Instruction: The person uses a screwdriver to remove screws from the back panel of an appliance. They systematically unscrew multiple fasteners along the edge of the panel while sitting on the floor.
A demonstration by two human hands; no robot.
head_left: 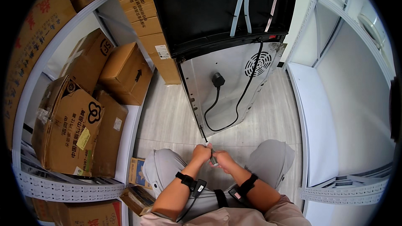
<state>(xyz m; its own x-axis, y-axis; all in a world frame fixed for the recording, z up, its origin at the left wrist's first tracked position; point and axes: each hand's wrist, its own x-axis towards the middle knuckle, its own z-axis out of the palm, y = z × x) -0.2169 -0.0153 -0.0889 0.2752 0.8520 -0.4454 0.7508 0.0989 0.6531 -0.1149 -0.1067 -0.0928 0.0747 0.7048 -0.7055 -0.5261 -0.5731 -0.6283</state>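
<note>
A screwdriver with a grey handle points away from me, its thin dark shaft reaching the lower left corner of a grey metal back panel. My left hand is closed near the front of the handle, by the shaft. Around the handle's rear my right hand is closed too. Fingers partly hide the tool, and whether its tip sits in a screw is too small to tell. The panel belongs to a tall appliance with a black upper back. A black power cord loops across the panel, its plug lying against it.
White shelving on the left holds several cardboard boxes. Another white shelf stands at the right. A tall carton leans beside the appliance. Small boxes lie by my left knee. Pale hoses run down the black back.
</note>
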